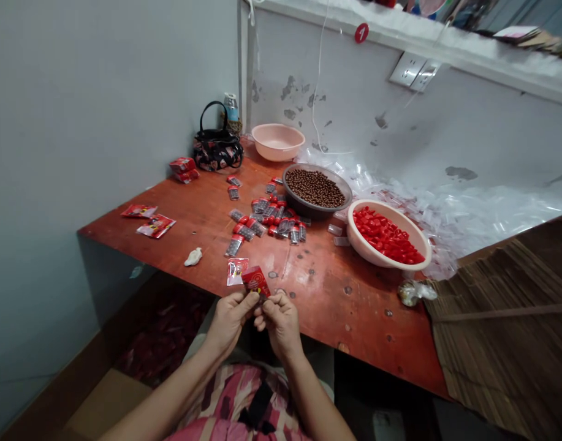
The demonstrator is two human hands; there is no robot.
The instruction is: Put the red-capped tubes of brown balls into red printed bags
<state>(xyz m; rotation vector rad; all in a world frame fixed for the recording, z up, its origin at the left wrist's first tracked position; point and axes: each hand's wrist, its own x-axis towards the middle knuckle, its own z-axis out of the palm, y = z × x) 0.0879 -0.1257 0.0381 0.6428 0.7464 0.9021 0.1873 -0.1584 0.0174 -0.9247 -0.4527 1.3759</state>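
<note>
Near the table's front edge, a small red printed packet [256,282] is held up between both hands. My left hand [232,315] pinches its lower left side with thumb and fingers. My right hand [281,318] pinches the lower right corner, fingers curled. Just behind them a similar red-and-white packet [236,271] lies flat on the table. Farther back is a loose pile of small clear containers with red caps [283,223] and dark contents. What may be inside the held packet is hidden.
The red wooden table [308,294] bears a grey bowl of brown beads [314,187], a pale basin of red caps [388,236] and a pink basin [278,142]. More packets [156,225] and a handbag [217,147] are at left. Clear plastic pieces [483,208] heap against the wall; stacked cardboard [515,324] stands right.
</note>
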